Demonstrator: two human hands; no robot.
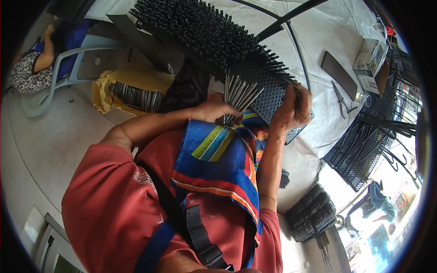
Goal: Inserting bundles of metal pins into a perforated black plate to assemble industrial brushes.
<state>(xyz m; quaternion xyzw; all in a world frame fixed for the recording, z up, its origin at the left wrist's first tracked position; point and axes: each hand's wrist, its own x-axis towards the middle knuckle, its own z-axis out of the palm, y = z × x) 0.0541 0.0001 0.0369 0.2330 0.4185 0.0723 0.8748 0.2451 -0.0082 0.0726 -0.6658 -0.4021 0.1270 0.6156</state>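
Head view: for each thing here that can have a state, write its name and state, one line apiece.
Left hand: closed around metal rods
Metal rods: bunched in the grip, fanned at the top
Right hand: fingers curled in, anything gripped unclear
Tray: partly filled, holes bare near the hands
Black pins: packed, standing in the tray
Yellow wrapper: open, contents showing
Buckle: fastened

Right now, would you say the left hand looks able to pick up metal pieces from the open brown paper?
Probably not: the left hand is closed around a fanned bundle of metal rods. Otherwise, the metal pieces lie exposed in the open brown paper, off to its left.
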